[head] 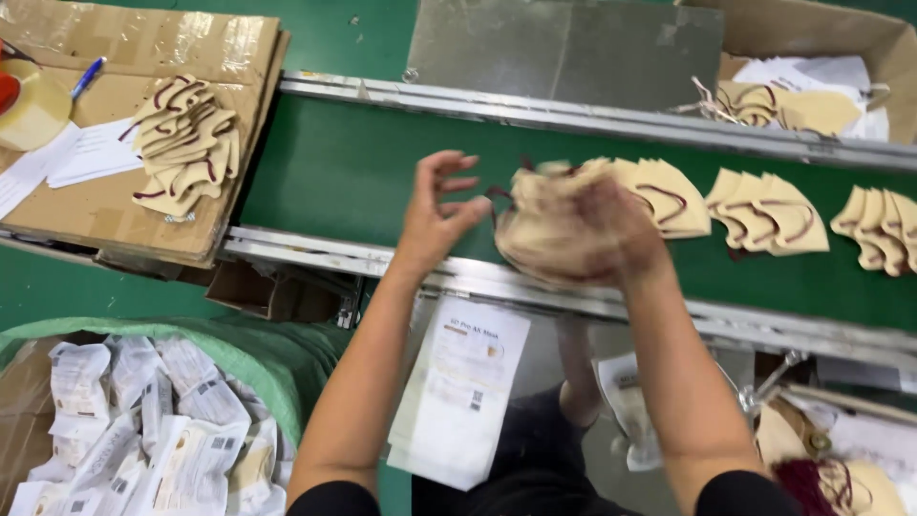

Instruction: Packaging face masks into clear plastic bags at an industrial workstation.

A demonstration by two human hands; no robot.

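right hand (611,225) on beige masks (549,225) (blurred)

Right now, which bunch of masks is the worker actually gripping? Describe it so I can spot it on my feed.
Start at the green conveyor belt crossing the view. At its near rail, the right hand clutches a blurred beige mask bundle with dark red ear loops. The fanned mask stacks further right lie flat and untouched; this bundle is lifted, beside the open left hand.

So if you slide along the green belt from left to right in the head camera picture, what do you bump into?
Left hand, open → right hand gripping a blurred bunch of beige masks → a fan of beige masks → a second fan → a third fan at the right edge.
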